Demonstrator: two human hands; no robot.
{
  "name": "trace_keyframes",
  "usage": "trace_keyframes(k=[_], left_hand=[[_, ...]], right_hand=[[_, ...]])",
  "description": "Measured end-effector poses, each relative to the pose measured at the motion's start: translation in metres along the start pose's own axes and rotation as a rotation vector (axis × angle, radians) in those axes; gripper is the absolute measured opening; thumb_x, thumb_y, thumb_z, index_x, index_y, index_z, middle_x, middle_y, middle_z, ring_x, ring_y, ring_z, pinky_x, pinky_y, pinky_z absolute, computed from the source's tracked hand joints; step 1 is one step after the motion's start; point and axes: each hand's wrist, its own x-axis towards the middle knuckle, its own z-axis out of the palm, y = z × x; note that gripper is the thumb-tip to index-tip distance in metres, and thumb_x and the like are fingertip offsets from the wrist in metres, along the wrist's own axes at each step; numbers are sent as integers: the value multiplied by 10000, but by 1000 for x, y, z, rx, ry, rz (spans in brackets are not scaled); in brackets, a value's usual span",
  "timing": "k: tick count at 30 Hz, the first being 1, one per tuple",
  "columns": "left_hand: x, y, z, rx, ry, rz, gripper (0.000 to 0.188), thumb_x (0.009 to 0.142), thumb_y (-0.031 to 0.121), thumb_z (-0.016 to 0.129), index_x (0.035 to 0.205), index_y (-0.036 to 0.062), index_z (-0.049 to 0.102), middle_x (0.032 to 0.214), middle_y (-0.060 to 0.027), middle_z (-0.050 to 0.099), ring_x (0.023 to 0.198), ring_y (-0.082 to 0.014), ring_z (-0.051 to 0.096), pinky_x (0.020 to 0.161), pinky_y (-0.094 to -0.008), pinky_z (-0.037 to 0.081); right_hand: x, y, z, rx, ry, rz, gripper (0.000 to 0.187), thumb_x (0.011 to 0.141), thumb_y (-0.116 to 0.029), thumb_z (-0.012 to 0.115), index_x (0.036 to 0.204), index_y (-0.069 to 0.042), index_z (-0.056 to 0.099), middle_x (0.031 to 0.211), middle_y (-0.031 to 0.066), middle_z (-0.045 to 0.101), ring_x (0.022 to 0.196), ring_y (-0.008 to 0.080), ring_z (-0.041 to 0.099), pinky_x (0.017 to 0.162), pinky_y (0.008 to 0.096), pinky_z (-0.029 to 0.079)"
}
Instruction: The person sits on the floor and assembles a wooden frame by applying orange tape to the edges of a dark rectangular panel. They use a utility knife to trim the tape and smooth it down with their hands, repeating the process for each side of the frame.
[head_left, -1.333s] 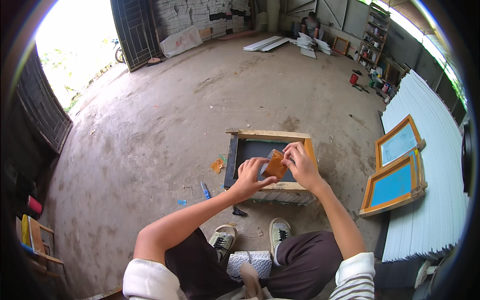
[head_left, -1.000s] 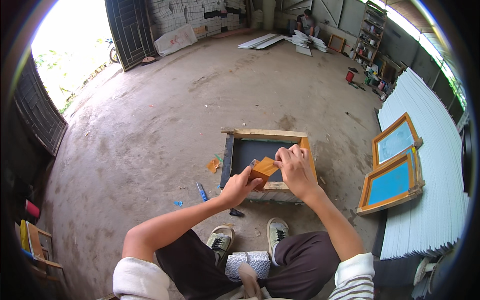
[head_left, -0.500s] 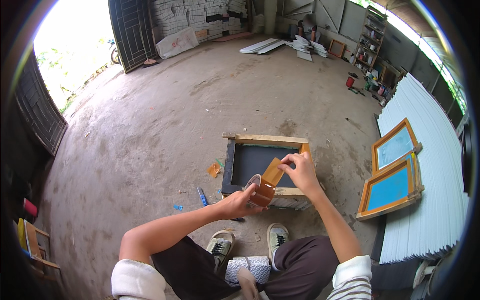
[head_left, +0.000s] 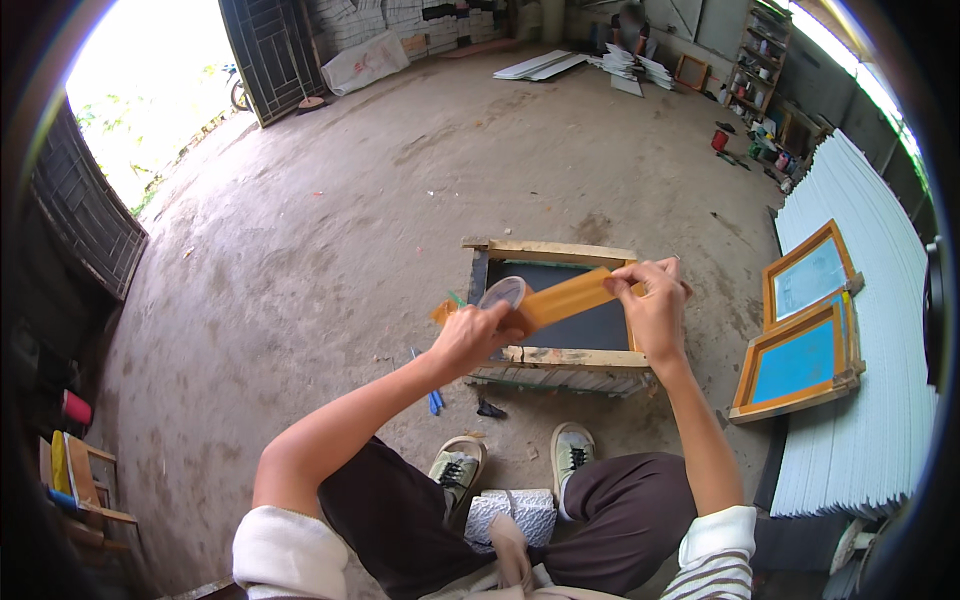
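Observation:
My left hand (head_left: 468, 338) is closed around a roll of brown packing tape (head_left: 518, 318). A strip of tape (head_left: 568, 300) stretches from the roll up and right to my right hand (head_left: 650, 295), whose fingers pinch its free end. Both hands are above a wooden screen frame (head_left: 558, 357) with a dark panel (head_left: 580, 325) inside it. The frame lies on a low stack in front of my feet, and the roll and strip hide part of the panel.
A blue cutter knife (head_left: 434, 398) and a small black piece (head_left: 490, 409) lie on the floor left of my shoes. At right, two wooden frames with blue mesh (head_left: 797, 368) lean on a tall stack of white sheets (head_left: 850, 420). A person (head_left: 630, 35) sits far back near white boards (head_left: 540, 65).
My right hand has moved right and up, drawing a longer strip off the roll. The left hand has shifted slightly up with the roll. The view has turned a little.

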Motion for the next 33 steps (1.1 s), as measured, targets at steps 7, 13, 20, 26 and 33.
trace_keyframes(k=[7,13,20,26,33], left_hand=[[-7,-42,-3,-356,153,-125,480,994,385,452,789,-1,649,548,-154,567,518,-249,610,507,-357,464],[-8,-45,-23,-428,83,-252,567,1036,372,346,689,-35,534,563,-58,506,525,-110,460,496,-314,402],[-7,-63,-36,-35,37,-103,580,1005,345,414,581,-41,504,557,-242,498,539,-424,517,524,-462,424],[-34,-104,-58,115,-36,-228,613,1020,387,345,674,-74,555,592,-232,536,539,-375,547,555,-420,449],[-30,-102,-40,584,-241,-289,542,1003,347,399,634,12,613,596,-175,600,566,-343,616,558,-426,503]], right_hand=[[16,30,-7,321,-131,423,157,809,-160,742,815,-6,712,728,30,650,768,96,539,731,284,427],[5,93,7,511,-242,624,228,826,-210,732,836,16,705,764,29,661,782,114,574,804,286,428],[0,124,-12,463,-146,642,208,831,-164,696,915,26,713,844,43,682,824,110,588,803,270,418],[-25,175,-35,376,-37,789,216,827,-206,710,893,0,716,873,55,681,891,137,588,881,306,391],[-30,180,-25,366,-71,796,212,836,-204,700,893,-1,709,893,60,680,913,145,586,894,304,389]])
